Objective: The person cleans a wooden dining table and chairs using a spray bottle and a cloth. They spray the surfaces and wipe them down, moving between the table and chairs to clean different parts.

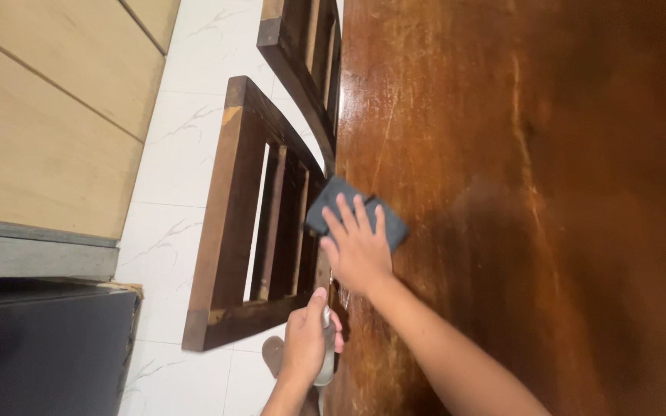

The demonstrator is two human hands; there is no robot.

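My right hand lies flat with spread fingers on a dark grey cloth, which rests on the glossy brown wooden table close to its left edge. My left hand is at the table's edge just below, closed around a slim grey bottle-like object. Most of that object is hidden by the fingers. A wet sheen shows on the wood above the cloth.
Two dark wooden chairs stand pushed against the table's left edge. Under them is a white marbled tile floor. Beige panels fill the left side, with a dark box-like unit at the lower left.
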